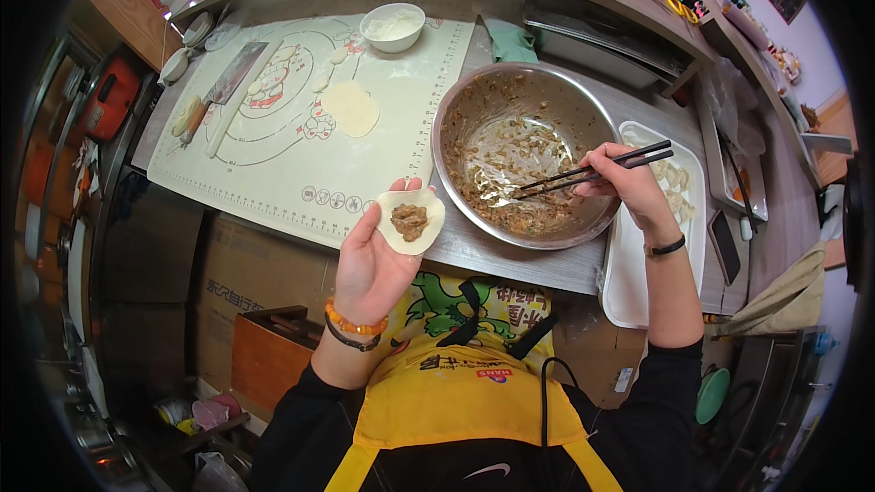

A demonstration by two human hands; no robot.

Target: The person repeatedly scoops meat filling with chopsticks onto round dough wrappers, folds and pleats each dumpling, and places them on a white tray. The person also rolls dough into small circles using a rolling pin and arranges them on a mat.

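On the palm and fingers of my left hand lies a round dumpling wrapper, with my thumb on its left edge. A mound of minced filling sits in the wrapper's middle. My right hand grips a pair of black chopsticks, their tips low inside a large steel bowl. Filling is smeared over the bowl's wall and bottom. More flat wrappers lie partly overlapped on the pastry mat, with small dough pieces above them.
A rolling pin and a cleaver lie on the mat's left, beside dough. At the back stands a white bowl of flour. Folded dumplings rest in a white tray at right, near a phone.
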